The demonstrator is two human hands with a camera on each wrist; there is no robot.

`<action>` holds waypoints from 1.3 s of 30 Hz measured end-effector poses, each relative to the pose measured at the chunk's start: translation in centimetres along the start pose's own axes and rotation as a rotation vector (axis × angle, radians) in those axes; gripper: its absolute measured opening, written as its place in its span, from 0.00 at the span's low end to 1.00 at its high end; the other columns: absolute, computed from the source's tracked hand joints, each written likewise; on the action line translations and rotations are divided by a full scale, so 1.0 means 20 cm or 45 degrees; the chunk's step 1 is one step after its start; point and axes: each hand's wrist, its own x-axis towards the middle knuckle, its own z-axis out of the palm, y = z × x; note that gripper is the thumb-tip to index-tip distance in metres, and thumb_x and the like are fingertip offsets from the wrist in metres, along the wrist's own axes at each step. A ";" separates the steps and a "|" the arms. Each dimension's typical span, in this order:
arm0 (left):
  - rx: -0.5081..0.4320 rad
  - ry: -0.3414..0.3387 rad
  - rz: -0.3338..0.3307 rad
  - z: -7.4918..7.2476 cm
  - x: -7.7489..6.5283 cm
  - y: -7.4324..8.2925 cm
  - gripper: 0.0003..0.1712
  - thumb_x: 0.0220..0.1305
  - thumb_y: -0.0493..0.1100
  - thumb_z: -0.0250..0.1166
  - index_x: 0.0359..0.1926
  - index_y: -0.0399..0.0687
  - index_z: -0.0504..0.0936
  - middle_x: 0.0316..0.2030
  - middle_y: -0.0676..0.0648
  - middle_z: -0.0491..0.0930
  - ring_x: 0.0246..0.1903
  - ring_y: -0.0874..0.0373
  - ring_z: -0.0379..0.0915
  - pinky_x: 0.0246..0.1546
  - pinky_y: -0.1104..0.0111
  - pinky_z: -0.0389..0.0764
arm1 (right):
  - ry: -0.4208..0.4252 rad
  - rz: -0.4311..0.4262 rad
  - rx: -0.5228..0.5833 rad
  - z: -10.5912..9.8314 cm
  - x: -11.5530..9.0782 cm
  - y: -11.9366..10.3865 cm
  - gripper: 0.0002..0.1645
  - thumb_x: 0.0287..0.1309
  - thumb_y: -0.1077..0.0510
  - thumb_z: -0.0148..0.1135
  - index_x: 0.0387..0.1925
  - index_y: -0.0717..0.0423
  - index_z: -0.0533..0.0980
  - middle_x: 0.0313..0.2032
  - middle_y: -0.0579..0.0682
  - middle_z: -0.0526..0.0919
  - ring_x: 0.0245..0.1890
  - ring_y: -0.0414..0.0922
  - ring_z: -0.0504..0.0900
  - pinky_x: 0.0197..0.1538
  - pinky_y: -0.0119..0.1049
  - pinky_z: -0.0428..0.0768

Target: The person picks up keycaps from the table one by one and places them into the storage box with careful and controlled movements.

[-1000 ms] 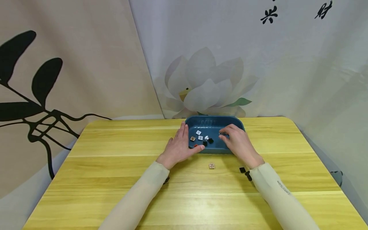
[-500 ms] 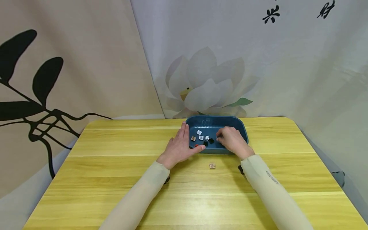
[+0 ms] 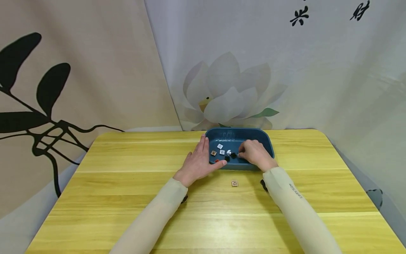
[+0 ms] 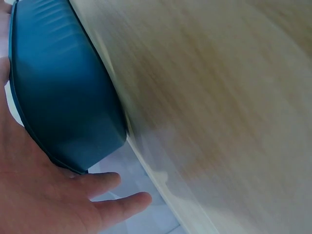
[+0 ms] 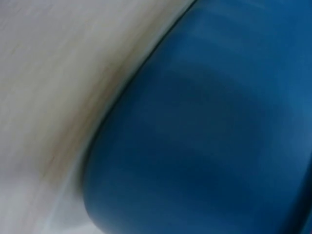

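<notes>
A blue rectangular tray (image 3: 239, 132) stands at the table's far edge, with several small square pieces inside. Among these are a white piece (image 3: 220, 146), a tan piece (image 3: 214, 153), a black piece (image 3: 233, 155) and a partly covered red piece (image 3: 217, 161). My left hand (image 3: 197, 160) lies along the tray's left end, fingers straight, thumb over the front rim. Inside the tray's right half, my right hand (image 3: 255, 153) pinches a small light piece (image 3: 239, 154), mostly covered by the fingers. The left wrist view shows my left palm against the tray wall (image 4: 63, 92).
A tan square piece (image 3: 234, 183) lies on the wooden table (image 3: 127, 197) in front of the tray. Behind the table hangs a printed cloth (image 3: 152, 70). The blurred right wrist view is filled mostly by the tray's outer wall (image 5: 195, 131).
My right hand has moved left and lower inside the tray with the small piece. A black square piece seen beside the right wrist is now out of sight. My left hand keeps its place.
</notes>
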 end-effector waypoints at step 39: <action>-0.020 0.033 0.026 0.01 0.00 0.00 0.71 0.60 0.84 0.54 0.83 0.39 0.39 0.83 0.44 0.30 0.80 0.45 0.45 0.68 0.35 0.63 | 0.560 -0.372 -0.154 -0.01 -0.57 0.08 0.21 0.71 0.46 0.65 0.56 0.54 0.84 0.49 0.51 0.87 0.44 0.50 0.87 0.40 0.48 0.86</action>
